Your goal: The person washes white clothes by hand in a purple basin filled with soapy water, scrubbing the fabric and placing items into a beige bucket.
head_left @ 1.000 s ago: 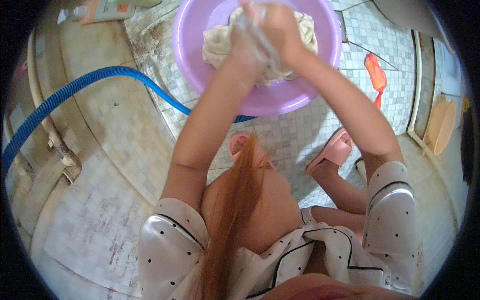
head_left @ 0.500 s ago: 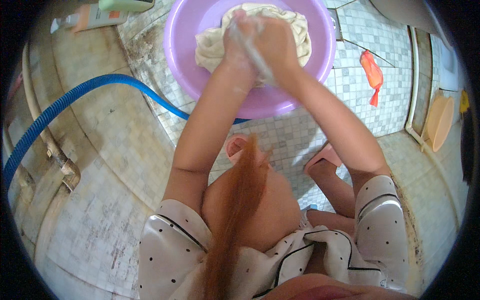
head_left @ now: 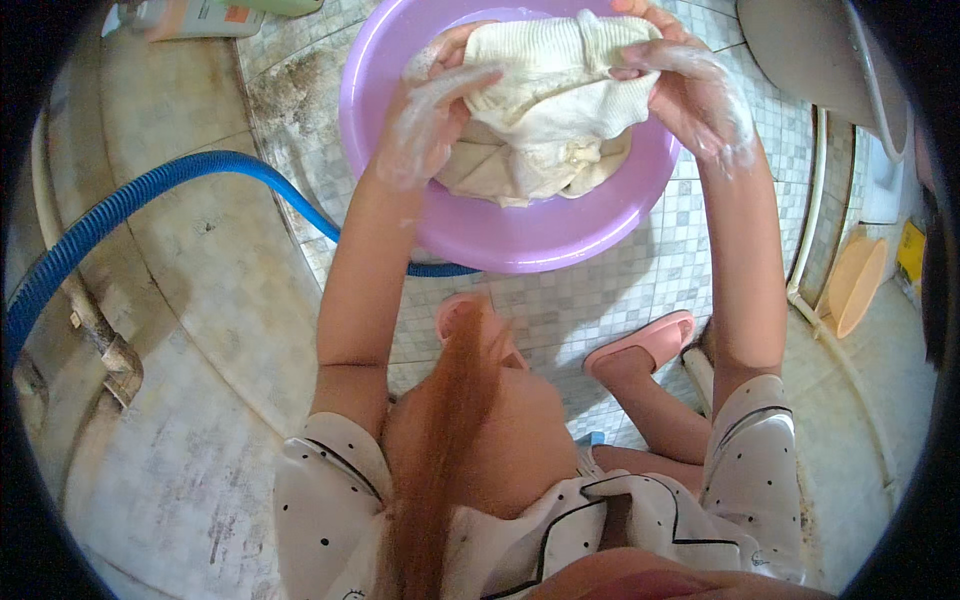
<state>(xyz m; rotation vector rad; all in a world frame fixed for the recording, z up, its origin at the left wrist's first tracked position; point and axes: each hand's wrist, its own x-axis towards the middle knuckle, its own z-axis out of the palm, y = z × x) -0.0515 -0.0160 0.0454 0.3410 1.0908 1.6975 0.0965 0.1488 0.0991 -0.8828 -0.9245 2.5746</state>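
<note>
I see long hair (head_left: pixel 450 440) hanging at bottom, 2 pink slippers (head_left: pixel 640 345) on tiled floor (head_left: pixel 620 290) beyond. Blue hose (head_left: pixel 150 195) curves left, running under purple basin (head_left: pixel 520 235). Above basin, cream cloth (head_left: pixel 545 110), wet, bunched. Left hand (head_left: pixel 430 110) soapy, fingers clamped on cloth's left side. Right hand (head_left: pixel 690 85) soapy, gripping cloth's upper right edge. Cloth's lower folds rest inside basin. Bottle (head_left: pixel 190 15) lies at far left.

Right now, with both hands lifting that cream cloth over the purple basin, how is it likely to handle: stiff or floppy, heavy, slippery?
Likely floppy: the cloth sags in folds between the left hand and right hand. Probably heavy for its size, since it looks soaked and hangs down into the basin. Possibly slippery, as suds coat both hands, so a loose grip could slide.
</note>
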